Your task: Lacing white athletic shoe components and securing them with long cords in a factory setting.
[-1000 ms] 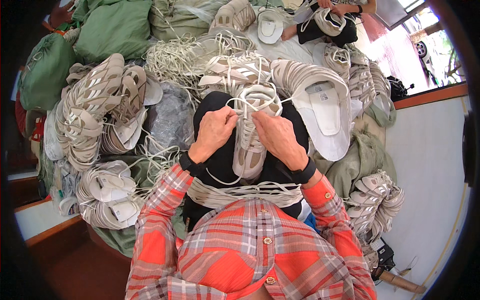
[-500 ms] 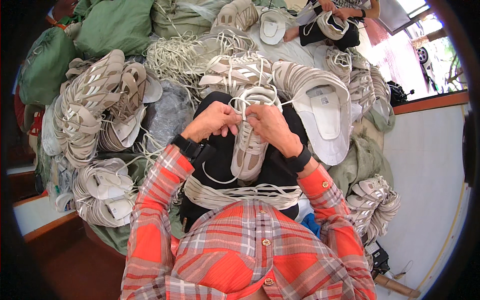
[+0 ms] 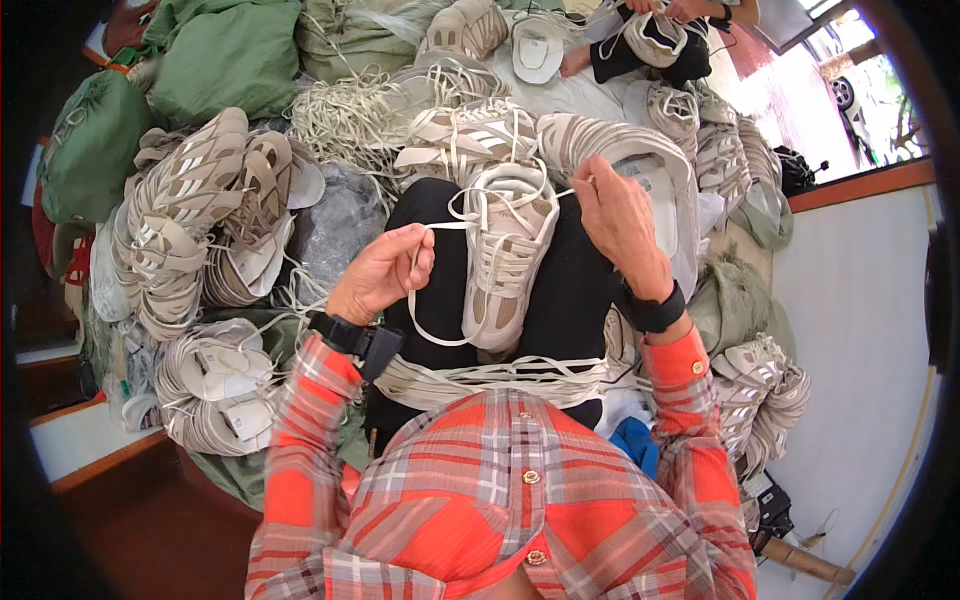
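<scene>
A beige and white sneaker (image 3: 508, 255) rests between my thighs, toe toward me, its lace threaded across the front. To its left, my left hand (image 3: 383, 270) pinches one end of the white shoelace (image 3: 452, 226), pulled out sideways from the upper eyelets; a loop of it hangs down toward the toe. On the other side, my right hand (image 3: 622, 215) is closed on the lace's other part, which runs from the collar to my fingertips. A bundle of white laces (image 3: 490, 382) lies across my lap.
Nested shoe uppers (image 3: 185, 220) are heaped at the left, with more stacked uppers (image 3: 665, 190) at the right. A tangle of laces (image 3: 345, 118) and green sacks (image 3: 228, 60) lie farther back. Another person's hands (image 3: 685, 10) hold a shoe at the top right.
My hands have moved apart from over the shoe's tongue, the left to the left and the right up and rightward. The lace is now drawn out to both sides.
</scene>
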Demonstrator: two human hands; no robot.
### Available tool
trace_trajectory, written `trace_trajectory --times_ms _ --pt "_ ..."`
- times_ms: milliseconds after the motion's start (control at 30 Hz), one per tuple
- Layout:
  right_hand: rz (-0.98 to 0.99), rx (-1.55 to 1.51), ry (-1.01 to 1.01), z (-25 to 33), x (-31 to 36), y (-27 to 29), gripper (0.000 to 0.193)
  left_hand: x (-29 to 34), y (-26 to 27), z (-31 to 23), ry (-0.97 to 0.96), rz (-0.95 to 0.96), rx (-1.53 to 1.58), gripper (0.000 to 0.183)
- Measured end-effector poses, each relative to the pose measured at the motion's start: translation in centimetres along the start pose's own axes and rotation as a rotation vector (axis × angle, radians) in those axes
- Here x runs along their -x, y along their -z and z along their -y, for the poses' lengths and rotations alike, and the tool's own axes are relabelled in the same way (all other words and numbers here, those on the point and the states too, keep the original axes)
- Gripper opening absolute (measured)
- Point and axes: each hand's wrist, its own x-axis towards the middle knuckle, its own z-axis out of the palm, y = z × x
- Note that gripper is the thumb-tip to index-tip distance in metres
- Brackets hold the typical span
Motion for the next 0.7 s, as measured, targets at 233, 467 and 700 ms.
trace_trajectory --times_ms 233,467,700 --pt "0.280 -0.250 0.178 0.6 0.9 -6.9 0.020 0.1 -2.4 -0.7 -0.163 -0.095 -0.523 0.026" --pt "0.512 -0.434 -0.102 2.8 1.4 -7.5 0.014 -1.3 -3.0 0.3 0.019 -0.214 -0.481 0.027" --pt "0.545 -0.553 -0.207 2.7 -0.3 -6.7 0.013 -3.4 -3.5 -1.3 -0.049 -0.241 -0.609 0.018"
